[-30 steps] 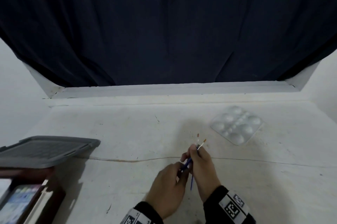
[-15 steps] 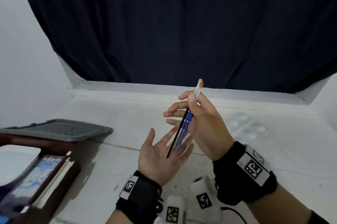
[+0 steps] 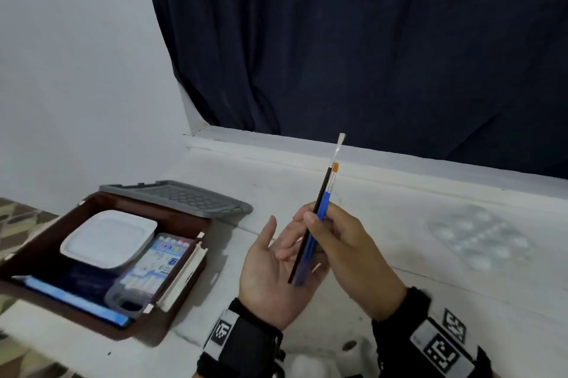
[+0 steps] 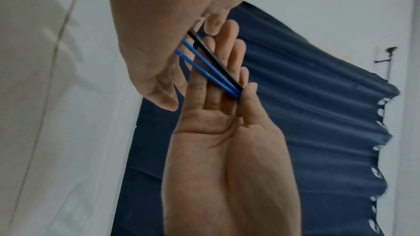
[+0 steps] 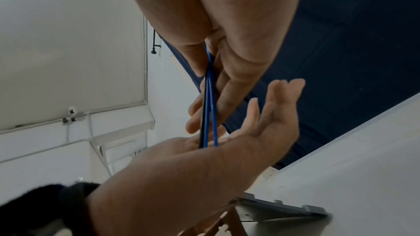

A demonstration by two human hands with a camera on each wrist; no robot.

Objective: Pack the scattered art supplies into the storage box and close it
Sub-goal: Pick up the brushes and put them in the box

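Storage box [image 3: 184, 285] stands open at the table's left edge, partly packed. Right hand [image 3: 350, 251] pinches the brushes [image 3: 319, 208] above the table; left hand [image 3: 270, 270] is flat under their ends. Palette [image 3: 479, 239] remains unpacked near the right edge; closing is pending.

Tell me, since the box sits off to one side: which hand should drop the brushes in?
Probably right: the right hand already pinches the paintbrushes; the open left hand only supports their ends, though nearer the storage box.
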